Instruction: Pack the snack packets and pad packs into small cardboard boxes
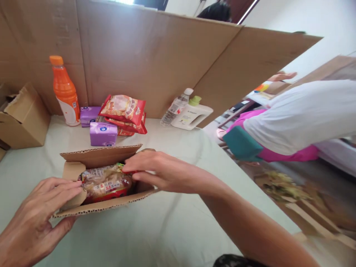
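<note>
A small open cardboard box [100, 155] sits on the pale table in front of me. Inside it lies a clear-wrapped snack packet [104, 183] with red print. My left hand [36, 218] rests on the box's left flap, fingertips touching the packet's left end, fingers stretched. My right hand [155, 170] reaches in from the right, its fingers pressed together on the packet's right end.
Behind the box stand an orange drink bottle [65, 92], two purple packs [102, 133], red snack bags [124, 109], a water bottle [176, 105] and a white jug [191, 115]. Another cardboard box [23, 118] sits at left. A cardboard wall backs the table. Another person in white [300, 115] bends at right.
</note>
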The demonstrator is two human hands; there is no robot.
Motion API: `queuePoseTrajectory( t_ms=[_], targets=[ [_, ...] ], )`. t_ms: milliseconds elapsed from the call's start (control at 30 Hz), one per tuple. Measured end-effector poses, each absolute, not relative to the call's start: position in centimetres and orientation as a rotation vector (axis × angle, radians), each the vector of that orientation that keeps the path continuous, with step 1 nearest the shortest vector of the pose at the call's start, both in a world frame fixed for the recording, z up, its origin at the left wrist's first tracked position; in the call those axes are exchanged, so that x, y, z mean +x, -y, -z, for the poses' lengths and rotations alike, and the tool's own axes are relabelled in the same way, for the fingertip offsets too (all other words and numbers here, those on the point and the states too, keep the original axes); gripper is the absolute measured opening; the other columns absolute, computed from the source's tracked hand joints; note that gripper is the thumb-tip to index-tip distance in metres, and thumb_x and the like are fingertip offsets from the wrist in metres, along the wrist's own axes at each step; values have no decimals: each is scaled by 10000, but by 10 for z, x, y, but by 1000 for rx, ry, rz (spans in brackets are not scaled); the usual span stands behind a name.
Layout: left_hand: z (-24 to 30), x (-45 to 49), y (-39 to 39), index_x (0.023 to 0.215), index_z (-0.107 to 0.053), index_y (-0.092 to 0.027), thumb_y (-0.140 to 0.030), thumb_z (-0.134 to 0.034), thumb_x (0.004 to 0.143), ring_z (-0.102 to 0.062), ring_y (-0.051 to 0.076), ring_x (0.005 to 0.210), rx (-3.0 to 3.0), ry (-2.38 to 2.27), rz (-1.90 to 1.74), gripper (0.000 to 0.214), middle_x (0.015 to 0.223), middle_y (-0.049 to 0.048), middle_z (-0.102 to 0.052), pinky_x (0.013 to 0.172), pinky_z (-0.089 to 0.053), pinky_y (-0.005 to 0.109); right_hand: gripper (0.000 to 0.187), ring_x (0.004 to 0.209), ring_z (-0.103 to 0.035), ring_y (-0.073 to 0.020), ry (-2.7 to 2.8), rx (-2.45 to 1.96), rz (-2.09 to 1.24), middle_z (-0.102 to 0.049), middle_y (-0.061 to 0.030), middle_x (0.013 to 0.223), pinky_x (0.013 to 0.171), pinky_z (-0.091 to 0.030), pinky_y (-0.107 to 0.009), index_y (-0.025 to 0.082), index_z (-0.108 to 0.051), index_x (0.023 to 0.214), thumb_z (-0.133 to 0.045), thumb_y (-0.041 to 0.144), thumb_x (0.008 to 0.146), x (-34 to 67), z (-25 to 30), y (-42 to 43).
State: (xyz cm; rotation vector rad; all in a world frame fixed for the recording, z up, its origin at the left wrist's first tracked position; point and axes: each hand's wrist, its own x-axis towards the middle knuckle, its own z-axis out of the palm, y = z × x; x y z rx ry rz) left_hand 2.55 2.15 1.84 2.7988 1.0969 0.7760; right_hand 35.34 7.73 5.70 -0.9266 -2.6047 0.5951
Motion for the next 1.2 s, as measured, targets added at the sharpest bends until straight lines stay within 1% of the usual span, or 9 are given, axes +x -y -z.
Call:
queuePoseTrajectory(
  t_ms=[200, 333, 533, 667, 767, 900, 967, 1100, 1200],
  targets=[
    [-8, 20, -20, 1321, -609, -299, -236, -572, 923, -615, 240, 1167, 2853, -1094, -666, 404, 1445, 24, -606, 914, -526, 395, 274, 915, -752, -229, 2034, -1506, -464, -794, -93, 1045, 741, -605, -317, 213, -760, 1068, -566, 380, 972, 414, -37, -52],
    [-10, 24, -27, 1355, -592, -318, -206, -558, 885, -621, 258, 1156, 2821, -1074, -688, 484, 1336, 4, -689, 885, -548, 395, 417, 964, -752, -249, 1845, -1432, -709, -784, -116, 1096, 786, -620, -368, 173, -694, 1233, -634, 429, 909, 408, 0, -64],
    [-24, 28, -24, 1392, -570, -308, -364, -638, 898, -677, 234, 1066, 2697, -1157, -659, 502, 1256, 36, -716, 798, -605, 321, 194, 993, -726, -216, 2078, -1042, -641, -796, -73, 1043, 908, -583, -404, 233, -755, 1076, -606, 287, 964, 380, 8, -68],
    [-26, 32, -23, 1340, -584, -329, -431, -531, 969, -731, 195, 929, 2561, -1345, -764, 388, 1134, 11, -751, 727, -602, 260, 341, 1087, -692, -223, 2343, -947, -518, -766, -76, 1179, 967, -540, -461, 248, -716, 1208, -472, 162, 987, 379, -1, -70],
    [-15, 37, -26, 1436, -479, -303, -479, -524, 979, -734, 208, 931, 2492, -1527, -847, 491, 1111, 14, -755, 727, -601, 271, 372, 1074, -702, -207, 2327, -942, -662, -767, -78, 1164, 935, -558, -408, 234, -698, 1237, -424, 158, 997, 385, -5, -74],
    [-1, 45, -26, 1466, -444, -273, -344, -527, 1001, -675, 234, 1068, 2567, -1602, -969, 477, 1278, 78, -628, 911, -580, 360, 291, 973, -727, -198, 2080, -1066, -683, -770, -74, 1102, 803, -589, -332, 235, -687, 1223, -481, 277, 1022, 387, -2, -73],
    [1, 49, -25, 1467, -446, -283, -261, -541, 995, -639, 243, 1103, 2644, -1587, -1019, 481, 1357, 100, -547, 943, -564, 387, 326, 1063, -701, -237, 2006, -1092, -387, -719, -109, 1233, 876, -577, -388, 244, -642, 1298, -560, 327, 994, 383, 0, -72],
    [1, 51, -25, 1580, -275, -332, -205, -592, 962, -552, 292, 1246, 2676, -1578, -1057, 706, 1607, 115, -295, 1070, -497, 485, 752, 1428, -456, -339, 2103, -1000, -104, -469, -189, 1556, 1110, -426, -546, 240, -286, 1603, -560, 550, 975, 371, 1, -76],
    [4, 48, -27, 1620, -171, -309, -204, -589, 959, -376, 348, 1458, 2686, -1549, -1033, 790, 1660, 110, -246, 1180, -387, 551, 691, 1349, -553, -310, 2329, -831, -200, -580, -181, 1464, 1102, -417, -531, 231, -307, 1595, -459, 574, 1016, 367, 5, -80]
  ],
)
